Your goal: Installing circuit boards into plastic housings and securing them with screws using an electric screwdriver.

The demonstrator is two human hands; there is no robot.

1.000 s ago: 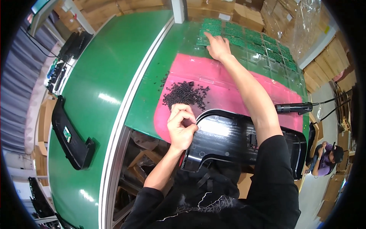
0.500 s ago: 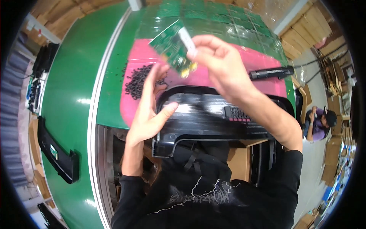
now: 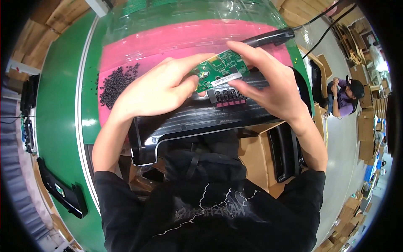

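Note:
A green circuit board (image 3: pixel 224 65) with a white label strip is held between both my hands, above a long black plastic housing (image 3: pixel 176 122). My left hand (image 3: pixel 161 88) pinches the board's left end. My right hand (image 3: pixel 273 80) grips the other end between thumb and fingers. Just below the board, a small black block with a row of openings and a pink lower edge (image 3: pixel 230 96) sits in the housing. The housing lies at the near edge of a pink mat (image 3: pixel 168 35), its curved front edge toward me.
Small black screws (image 3: pixel 115 86) lie heaped at the mat's left. A black electric screwdriver (image 3: pixel 270 38) with a cord rests at the far right. Clear plastic trays (image 3: pixel 235 17) cover the back. Another black housing (image 3: pixel 63 191) lies on the green table at left. A person (image 3: pixel 346 96) sits at right.
The board has come down and turned from upright to nearly flat. My left hand has moved onto it, so both hands now hold it. The whole view has shifted.

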